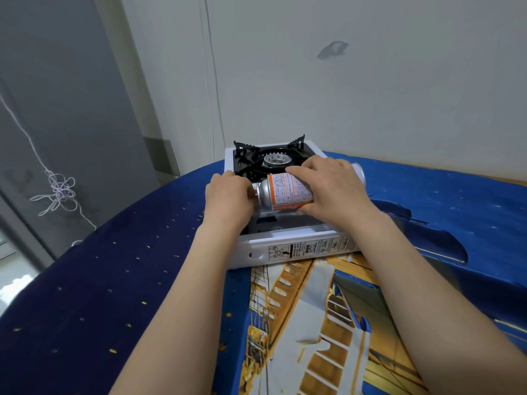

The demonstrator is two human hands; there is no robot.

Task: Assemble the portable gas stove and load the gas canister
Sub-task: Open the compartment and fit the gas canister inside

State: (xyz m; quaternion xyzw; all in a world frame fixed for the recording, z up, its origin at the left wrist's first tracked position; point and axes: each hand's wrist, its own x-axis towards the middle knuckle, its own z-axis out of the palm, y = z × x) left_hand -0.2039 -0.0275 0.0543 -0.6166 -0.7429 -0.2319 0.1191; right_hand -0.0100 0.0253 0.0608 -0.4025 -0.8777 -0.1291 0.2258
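Note:
A white portable gas stove (288,246) sits on the blue cloth, its black pan support and burner (276,161) at the far end. A silver and orange gas canister (285,192) lies on its side above the stove's open near compartment. My right hand (333,189) grips the canister's body from above. My left hand (228,195) is curled at the canister's nozzle end on the left; what its fingers hold there is hidden.
The blue patterned cloth (114,295) covers the round table. A white wall (370,95) stands right behind the stove. A grey panel with a knotted white cord (60,189) hangs to the left.

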